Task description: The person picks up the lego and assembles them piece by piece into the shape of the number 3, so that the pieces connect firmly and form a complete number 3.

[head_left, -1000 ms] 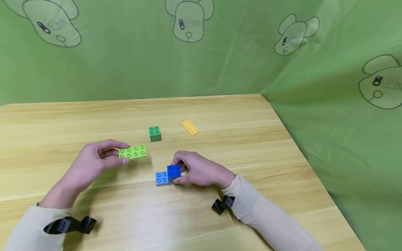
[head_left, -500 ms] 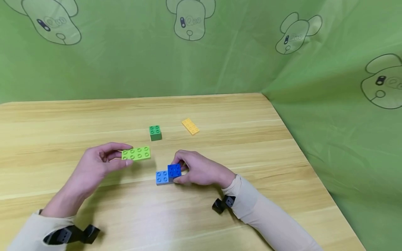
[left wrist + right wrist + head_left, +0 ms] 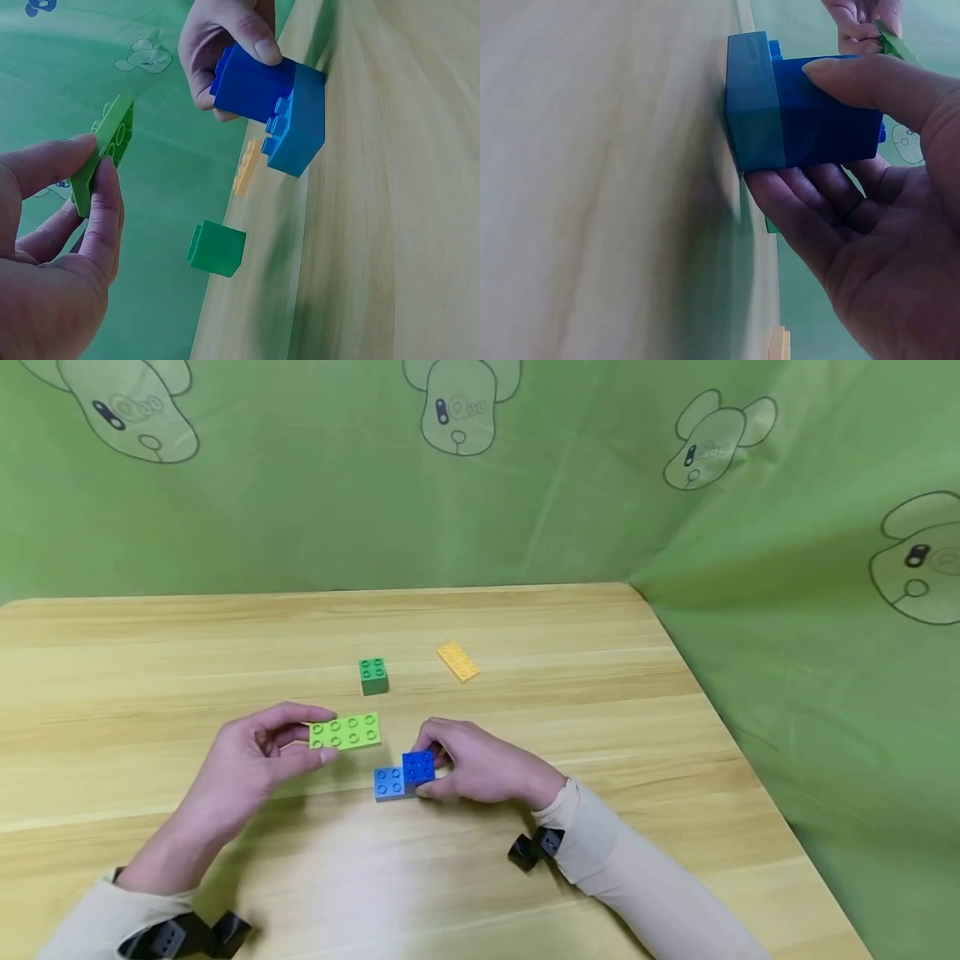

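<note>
My left hand (image 3: 251,764) pinches one end of a lime green building brick (image 3: 347,732), two studs by four, and holds it above the table with its studs up. Thumb and fingers of my right hand (image 3: 480,766) grip a dark blue brick (image 3: 418,767), two by two. That brick sits on the right half of a lighter blue brick (image 3: 389,784), whose studs show on the left half. In the right wrist view the lighter blue brick (image 3: 754,105) is at the table surface. The lime brick is apart from the blue pair, to its upper left.
Behind the hands, a dark green two-by-two brick (image 3: 373,677) stands on the wooden table (image 3: 570,693). To its right lies a thin yellow-orange plate brick (image 3: 457,662). A green printed cloth (image 3: 315,510) hangs along the table's back and right edges.
My left hand has moved right with the lime green brick, bringing it closer to the blue pair. The right hand keeps its hold on the dark blue brick in the same place.
</note>
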The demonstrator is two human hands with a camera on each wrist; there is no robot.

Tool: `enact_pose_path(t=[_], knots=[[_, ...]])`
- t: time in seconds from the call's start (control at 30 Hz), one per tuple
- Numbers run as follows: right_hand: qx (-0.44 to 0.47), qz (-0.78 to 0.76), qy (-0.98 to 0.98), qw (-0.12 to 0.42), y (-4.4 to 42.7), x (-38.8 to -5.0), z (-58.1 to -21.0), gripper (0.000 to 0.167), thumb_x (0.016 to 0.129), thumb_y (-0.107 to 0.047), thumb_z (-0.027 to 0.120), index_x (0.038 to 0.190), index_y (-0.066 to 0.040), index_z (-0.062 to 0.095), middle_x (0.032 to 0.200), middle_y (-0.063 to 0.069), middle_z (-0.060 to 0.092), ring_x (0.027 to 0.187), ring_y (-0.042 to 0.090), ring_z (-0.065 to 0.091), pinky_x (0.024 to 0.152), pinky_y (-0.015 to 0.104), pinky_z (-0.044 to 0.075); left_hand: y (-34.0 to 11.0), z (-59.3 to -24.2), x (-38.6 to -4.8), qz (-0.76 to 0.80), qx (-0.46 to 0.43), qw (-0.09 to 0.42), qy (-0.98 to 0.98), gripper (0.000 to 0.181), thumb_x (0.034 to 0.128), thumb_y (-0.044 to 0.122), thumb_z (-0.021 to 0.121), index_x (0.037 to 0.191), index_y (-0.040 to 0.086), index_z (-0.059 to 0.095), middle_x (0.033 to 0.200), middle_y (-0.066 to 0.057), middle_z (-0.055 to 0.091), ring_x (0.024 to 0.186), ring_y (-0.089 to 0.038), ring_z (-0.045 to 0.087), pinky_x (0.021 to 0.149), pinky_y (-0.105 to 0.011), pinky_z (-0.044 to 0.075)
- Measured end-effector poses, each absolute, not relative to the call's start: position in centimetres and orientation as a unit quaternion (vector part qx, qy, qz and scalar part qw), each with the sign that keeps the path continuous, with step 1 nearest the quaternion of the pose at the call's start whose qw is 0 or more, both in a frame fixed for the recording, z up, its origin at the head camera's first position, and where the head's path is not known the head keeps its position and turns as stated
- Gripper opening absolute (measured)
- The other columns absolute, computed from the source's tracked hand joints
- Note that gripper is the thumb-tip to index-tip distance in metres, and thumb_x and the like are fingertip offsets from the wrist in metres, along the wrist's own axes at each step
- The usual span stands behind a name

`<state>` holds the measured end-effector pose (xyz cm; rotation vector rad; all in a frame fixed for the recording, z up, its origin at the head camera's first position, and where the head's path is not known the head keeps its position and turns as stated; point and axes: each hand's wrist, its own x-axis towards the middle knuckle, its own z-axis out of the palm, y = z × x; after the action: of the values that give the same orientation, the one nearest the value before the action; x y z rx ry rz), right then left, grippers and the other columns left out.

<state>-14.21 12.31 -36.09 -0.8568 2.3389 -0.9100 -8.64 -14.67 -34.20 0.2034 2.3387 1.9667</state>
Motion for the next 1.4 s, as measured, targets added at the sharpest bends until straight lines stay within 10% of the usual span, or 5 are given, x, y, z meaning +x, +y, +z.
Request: enact_pose_path(t=[1.4], knots=[[-0.324, -0.346, 0.848, 0.236, 12.3, -14.2, -36.2, 0.033, 0.082, -0.016, 0.081, 0.099, -0.010, 0.054, 0.101, -0.002, 0.058, 0.092, 0.016, 0.056, 0.079, 0.030, 0.051, -11.6, -34.7, -8.4, 0.645, 0.075, 0.059, 0.758, 0.036, 0.0790, 0.007, 0.082, 0.111, 0.001, 0.068, 0.089, -0.014, 0.063, 0.072, -0.019, 0.055, 0.057, -0.022, 0.048]])
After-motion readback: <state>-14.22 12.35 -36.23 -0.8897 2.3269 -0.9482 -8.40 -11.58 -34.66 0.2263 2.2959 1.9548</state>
